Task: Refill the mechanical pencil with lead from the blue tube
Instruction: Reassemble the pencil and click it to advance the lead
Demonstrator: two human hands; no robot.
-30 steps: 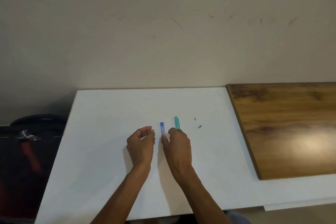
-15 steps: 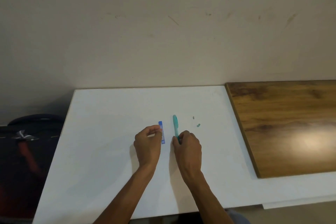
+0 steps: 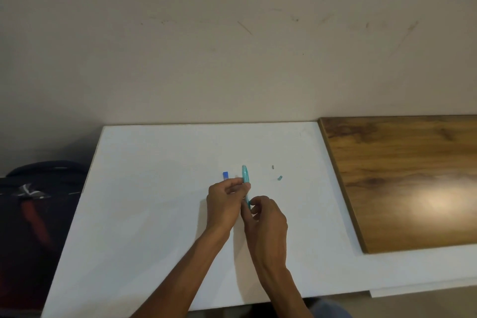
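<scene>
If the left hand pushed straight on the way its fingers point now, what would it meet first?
The left hand points up and right, with fingertips already at the teal mechanical pencil, so the pencil comes first. The blue tube lies off that line, though depth is unclear.

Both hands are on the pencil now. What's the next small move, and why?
Probably feed a lead into the pencil's far end: the right hand grips its near end, the left hand pinches near its middle, and two small parts lie loose on the table. I can't see a lead.
</scene>
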